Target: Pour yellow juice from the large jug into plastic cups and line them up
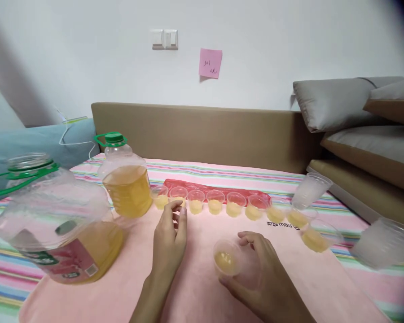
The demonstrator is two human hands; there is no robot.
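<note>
My right hand (pixel 259 269) curves around a small clear plastic cup (pixel 226 258) with a little yellow liquid at its bottom, thumb below and fingers at the upper right. That cup looks tilted. My left hand (pixel 171 237) hovers left of it, fingers loosely bent and apart, nothing visible in them. Beyond the hands stretches a curved row of similar cups (pixel 215 204), each with some yellow liquid; my left fingertips partly cover one near the row's left end. Two large clear jugs of yellow liquid stand at left: an uncapped one (pixel 57 224) in front and a green-capped one (pixel 126 184) behind.
Stacked clear cups (pixel 385 244) stand at the right edge, another stack (pixel 311 190) behind them. A red plastic wrapper (pixel 218 188) lies behind the row. Underneath are a pink cloth (pixel 195 287) and striped sheet (pixel 229 172). Cushions (pixel 346 103) pile up at right, beside a brown headboard (pixel 202 134).
</note>
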